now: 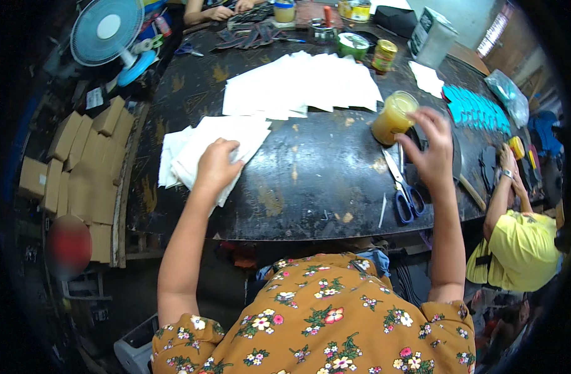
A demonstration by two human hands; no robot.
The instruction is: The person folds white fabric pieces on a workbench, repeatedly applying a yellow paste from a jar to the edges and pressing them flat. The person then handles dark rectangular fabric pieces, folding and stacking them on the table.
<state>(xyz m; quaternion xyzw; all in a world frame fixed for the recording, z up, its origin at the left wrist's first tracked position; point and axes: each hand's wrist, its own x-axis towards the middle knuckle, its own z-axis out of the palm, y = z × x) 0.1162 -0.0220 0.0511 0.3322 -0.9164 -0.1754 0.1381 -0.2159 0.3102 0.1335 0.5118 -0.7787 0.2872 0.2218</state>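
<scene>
At the left of the table, my left hand (218, 165) is closed over a stack of white sheets (235, 128), its fingers curled and its thumb lying along the top. My right hand (432, 149) is raised beside a clear jar of yellowish liquid (394, 119). Its thumb and forefinger are curved and apart, overlapping the jar's right side in view; whether they touch it I cannot tell. Below the jar lie blue-handled scissors (402, 187), blades pointing away from me. Farther back, more white sheets (304, 82) are fanned out in an overlapping row.
A hammer-like wooden handle (472, 192) lies right of my forearm, past a thin white strip (383, 210). Turquoise cut pieces (475, 110) and a co-worker in yellow (525, 249) are at the right. Cans and tubs stand behind. A fan (107, 28) and cardboard boxes (89, 181) flank the left.
</scene>
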